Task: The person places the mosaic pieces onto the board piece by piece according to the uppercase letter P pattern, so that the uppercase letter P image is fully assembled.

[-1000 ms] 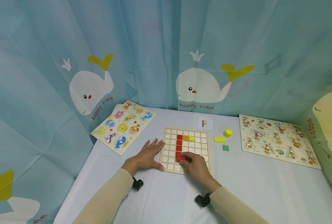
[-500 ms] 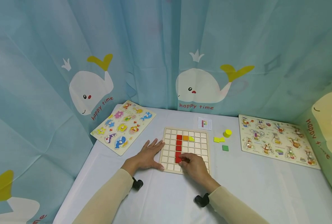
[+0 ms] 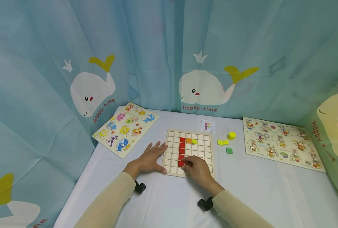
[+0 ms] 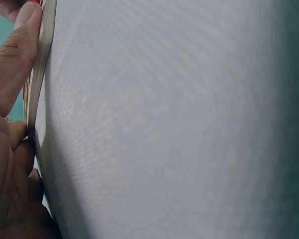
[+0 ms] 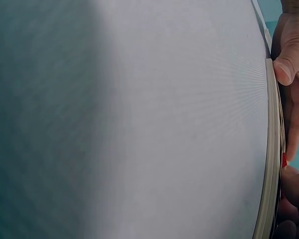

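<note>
A wooden grid board (image 3: pixel 173 163) lies on the table with a column of several red square tiles (image 3: pixel 181 148). To the right of the top red tile sit an orange tile (image 3: pixel 189 140) and a yellow-green tile (image 3: pixel 195 141). My right hand (image 3: pixel 198 171) pinches the lowest red tile (image 3: pixel 181 163) at its right side, with thumb and forefinger curled. My left hand (image 3: pixel 149 159) rests at the board's left edge, fingers spread. In the left wrist view its thumb (image 4: pixel 17 59) lies against the board's rim (image 4: pixel 42 64). The right palm hides the board's lower right cells.
Right of the board lie yellow tiles (image 3: pixel 222 142), a green tile (image 3: pixel 229 151) and a yellow cylinder (image 3: pixel 231 136). A pattern card (image 3: pixel 208 126) lies behind it. Picture puzzle boards stand at the left (image 3: pixel 134 136) and right (image 3: pixel 274 155). A curtain (image 3: pixel 157 63) surrounds the table.
My right hand has moved the lowest red tile slightly toward me and left, so it lines up below the other red tiles. My left hand has stayed in place.
</note>
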`<state>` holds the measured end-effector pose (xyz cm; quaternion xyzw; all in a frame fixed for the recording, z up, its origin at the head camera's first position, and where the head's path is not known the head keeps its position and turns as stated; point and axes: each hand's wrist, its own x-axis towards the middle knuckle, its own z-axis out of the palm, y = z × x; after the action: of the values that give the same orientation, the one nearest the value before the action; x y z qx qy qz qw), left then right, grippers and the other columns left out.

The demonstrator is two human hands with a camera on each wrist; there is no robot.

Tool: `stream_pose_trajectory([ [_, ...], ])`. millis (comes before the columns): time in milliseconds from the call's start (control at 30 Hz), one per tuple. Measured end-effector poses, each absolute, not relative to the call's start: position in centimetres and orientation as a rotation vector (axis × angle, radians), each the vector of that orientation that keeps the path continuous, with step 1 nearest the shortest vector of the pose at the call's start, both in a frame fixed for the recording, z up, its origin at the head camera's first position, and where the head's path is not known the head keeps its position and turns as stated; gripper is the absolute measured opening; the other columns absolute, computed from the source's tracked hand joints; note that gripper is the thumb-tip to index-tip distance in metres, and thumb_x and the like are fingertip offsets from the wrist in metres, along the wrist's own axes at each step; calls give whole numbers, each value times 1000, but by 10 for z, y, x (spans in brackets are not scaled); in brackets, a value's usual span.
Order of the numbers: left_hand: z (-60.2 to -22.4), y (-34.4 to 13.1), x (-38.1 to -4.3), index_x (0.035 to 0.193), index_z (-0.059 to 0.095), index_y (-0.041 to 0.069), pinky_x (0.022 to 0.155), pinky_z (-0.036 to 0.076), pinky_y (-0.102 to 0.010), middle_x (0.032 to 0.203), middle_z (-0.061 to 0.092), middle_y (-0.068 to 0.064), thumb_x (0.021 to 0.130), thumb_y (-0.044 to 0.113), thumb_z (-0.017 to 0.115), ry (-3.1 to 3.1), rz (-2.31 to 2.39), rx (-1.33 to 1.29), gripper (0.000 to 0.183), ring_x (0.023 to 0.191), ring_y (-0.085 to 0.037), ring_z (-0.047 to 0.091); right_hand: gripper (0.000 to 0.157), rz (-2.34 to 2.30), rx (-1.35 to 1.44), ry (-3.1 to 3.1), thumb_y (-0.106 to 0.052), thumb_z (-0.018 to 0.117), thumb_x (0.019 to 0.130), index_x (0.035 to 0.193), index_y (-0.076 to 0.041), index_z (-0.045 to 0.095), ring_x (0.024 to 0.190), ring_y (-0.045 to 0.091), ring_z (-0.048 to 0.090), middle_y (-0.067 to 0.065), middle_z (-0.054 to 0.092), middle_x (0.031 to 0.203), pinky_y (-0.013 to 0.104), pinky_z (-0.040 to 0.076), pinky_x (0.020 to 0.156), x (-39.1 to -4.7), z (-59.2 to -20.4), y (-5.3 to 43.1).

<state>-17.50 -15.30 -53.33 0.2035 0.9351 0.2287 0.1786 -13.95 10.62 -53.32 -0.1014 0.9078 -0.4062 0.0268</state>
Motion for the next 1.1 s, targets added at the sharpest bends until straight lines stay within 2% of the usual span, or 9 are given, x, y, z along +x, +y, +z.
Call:
stream_pose_trajectory([
  [567,-533,-153,-175,170,22,19,135,-7,-43,178,16,2,77,58,88,2643,654,579,120,166,-20,1,22,-1321,-273,2764,-4,80,89,110,-9,79,86,13,62,0,73,96,26,54,76,-139,-531,108],
  [767,-532,-153,-175,170,22,19,135,-8,-43,178,15,2,77,57,88,2646,647,575,121,166,-19,0,22,-1435,-243,2692,-3,80,90,111,-6,78,83,15,61,3,71,94,22,52,70,-143,-527,110],
  [900,-532,-153,-175,170,22,19,135,-8,-43,178,16,2,77,57,89,2642,655,566,121,166,-20,0,23,-1460,-223,2659,-3,77,92,115,-5,77,83,15,59,5,69,96,21,50,69,-148,-523,116],
  [1100,-534,-152,-175,170,23,18,135,-8,-43,178,15,2,77,56,90,2641,666,563,121,166,-20,0,30,-1455,-192,2657,-9,75,96,125,-6,74,91,19,62,9,69,107,22,52,72,-157,-513,137],
])
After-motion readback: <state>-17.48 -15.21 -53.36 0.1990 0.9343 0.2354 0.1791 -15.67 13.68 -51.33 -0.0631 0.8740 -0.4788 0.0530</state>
